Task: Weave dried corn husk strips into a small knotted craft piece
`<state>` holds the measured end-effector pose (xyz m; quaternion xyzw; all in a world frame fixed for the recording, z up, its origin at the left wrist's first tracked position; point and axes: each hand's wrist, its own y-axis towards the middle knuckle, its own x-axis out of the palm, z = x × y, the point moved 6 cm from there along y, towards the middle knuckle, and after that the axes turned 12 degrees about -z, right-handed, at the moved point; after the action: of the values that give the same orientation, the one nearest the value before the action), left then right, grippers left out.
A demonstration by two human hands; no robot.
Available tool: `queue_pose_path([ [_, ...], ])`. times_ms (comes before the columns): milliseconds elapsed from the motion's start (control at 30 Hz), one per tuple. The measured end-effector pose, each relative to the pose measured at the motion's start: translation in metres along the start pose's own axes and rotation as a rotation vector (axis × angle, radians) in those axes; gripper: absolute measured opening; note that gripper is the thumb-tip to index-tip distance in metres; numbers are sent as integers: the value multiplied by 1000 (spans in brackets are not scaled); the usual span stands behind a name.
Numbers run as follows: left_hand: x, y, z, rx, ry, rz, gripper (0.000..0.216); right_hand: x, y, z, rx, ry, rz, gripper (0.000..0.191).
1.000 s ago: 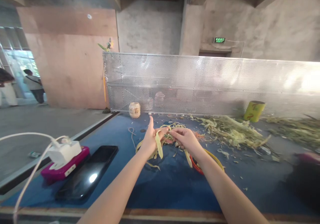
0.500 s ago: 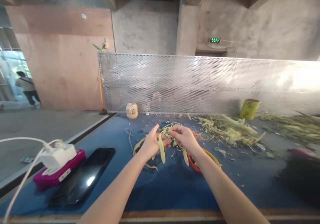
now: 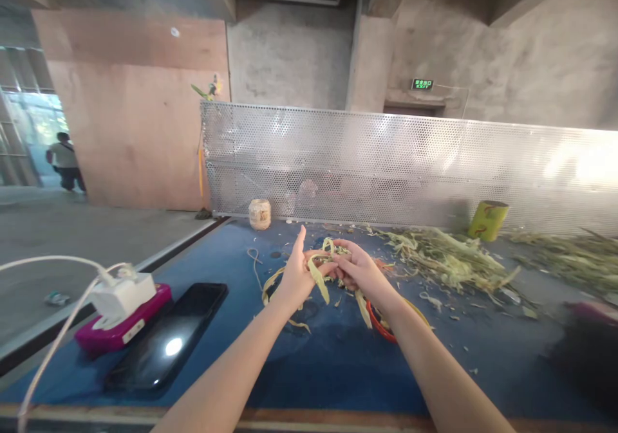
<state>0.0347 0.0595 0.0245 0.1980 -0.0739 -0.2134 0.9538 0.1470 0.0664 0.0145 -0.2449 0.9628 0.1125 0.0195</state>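
Fingers (image 3: 344, 264) of the right hand (image 3: 363, 273) are apparently pinching a pale leafy strip (image 3: 320, 282) mid-frame; left hand (image 3: 295, 280) is sitting thumb-up, grip unclear. Risk: uneven pulling tearing it, or loose hold letting it slip.

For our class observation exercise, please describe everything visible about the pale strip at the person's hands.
The pale strip is yellowish green, flat and ribbon-like, resembling dried leaf or husk. Its loose tail hangs down above the blue tabletop; a small loop higher up seems part of it. It lies against fingers of the left hand, with the right hand close beside; fingers hide the rest.
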Motion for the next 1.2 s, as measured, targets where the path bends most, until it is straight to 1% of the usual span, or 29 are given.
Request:
queue_pose_path([
  [133,1,0,0,11,-11,-19,105,1,1,4,47,2,-2,45],
  [300,1,2,0,-1,-38,-22,109,-4,-3,-4,14,-21,-8,48],
  [367,1,3,1,7,-56,-16,111,-5,-5,-8,22,-41,-31,48],
  [467,0,3,1,-7,-82,-5,111,-4,-6,-10,44,-50,-69,43],
  [533,2,2,-1,-40,-93,-26,111,-4,-5,-7,62,-48,-71,41],
  [633,6,1,-3,-71,-83,-78,111,-4,-2,1,106,-41,-69,43],
  [700,6,0,-3,-75,-70,-78,109,-4,0,5,122,-59,-57,42],
  [833,5,0,-4,-85,-71,-76,102,-2,-1,-3,32,-136,-29,33],
  [967,4,0,-7,-85,-49,-92,100,2,-3,-11,-44,-154,-20,29],
  [1100,4,0,-6,-80,-41,-81,100,-7,-2,-8,-71,-156,88,25],
  [1200,5,0,-6,-97,-42,-81,104,-10,-1,-4,-84,-118,98,28],
])
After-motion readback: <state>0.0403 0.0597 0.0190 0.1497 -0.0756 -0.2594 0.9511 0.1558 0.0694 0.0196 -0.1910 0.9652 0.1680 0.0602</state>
